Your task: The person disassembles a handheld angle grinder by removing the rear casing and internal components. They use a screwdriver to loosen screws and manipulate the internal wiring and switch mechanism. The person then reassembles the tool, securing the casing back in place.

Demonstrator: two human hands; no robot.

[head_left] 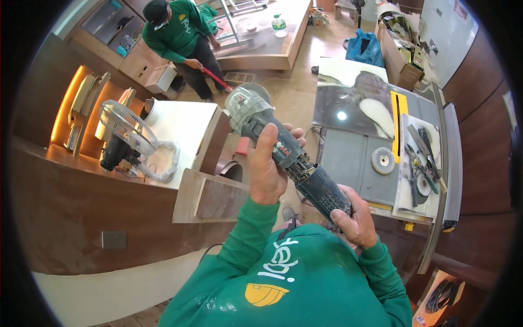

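Both of my hands hold an angle grinder (255, 121) up in front of my chest, tilted with its head pointing away to the left. My left hand (267, 169) is wrapped round the middle of its body. Around the dark rear cover (320, 188), my right hand (357, 219) is closed at the tail end. That cover sits slid back from the body, and inner parts (299, 166) show in the gap. The gear head is wrapped in clear, dusty material, with a disc (256, 91) partly visible behind it.
To the right, a grey saw table (348, 158) bears a glossy dark-and-white panel (351, 103), a round abrasive wheel (383, 161) and several hand tools (420, 163). On the left stand a fan (128, 131) and a white counter (190, 120). A co-worker (180, 32) holds a red stick (217, 79) beyond.
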